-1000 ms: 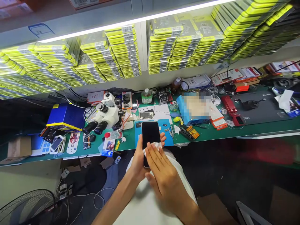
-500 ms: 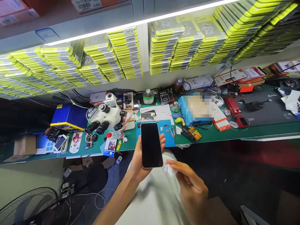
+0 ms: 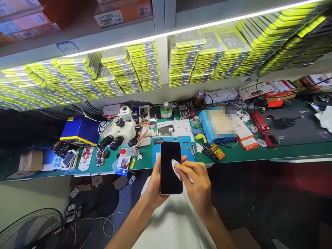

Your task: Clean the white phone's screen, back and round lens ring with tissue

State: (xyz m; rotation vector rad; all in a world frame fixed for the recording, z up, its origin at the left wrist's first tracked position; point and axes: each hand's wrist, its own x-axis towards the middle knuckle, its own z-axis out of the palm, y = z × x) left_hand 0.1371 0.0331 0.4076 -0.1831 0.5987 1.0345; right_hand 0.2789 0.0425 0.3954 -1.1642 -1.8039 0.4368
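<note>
My left hand (image 3: 154, 183) holds a black smartphone (image 3: 169, 173) upright by its edges, dark screen facing me, just in front of the green bench edge. My right hand (image 3: 195, 185) pinches a small white wipe (image 3: 176, 166) and presses it against the right side of the screen, near the middle. Behind the phone lies a blue work mat (image 3: 186, 145) with small tools on it.
The green workbench (image 3: 285, 150) carries a white microscope (image 3: 121, 131), a blue box (image 3: 79, 129), several phones and cases at the left (image 3: 68, 159), a red device (image 3: 260, 124) and a dark mat (image 3: 293, 128). Yellow packaged boxes (image 3: 145, 65) fill the shelf above. A fan (image 3: 31, 228) and cables lie on the floor at left.
My right hand lifted the wipe off the screen and drew back to the lower right, then returned and set the wipe on the screen again. The view tilted slightly.
</note>
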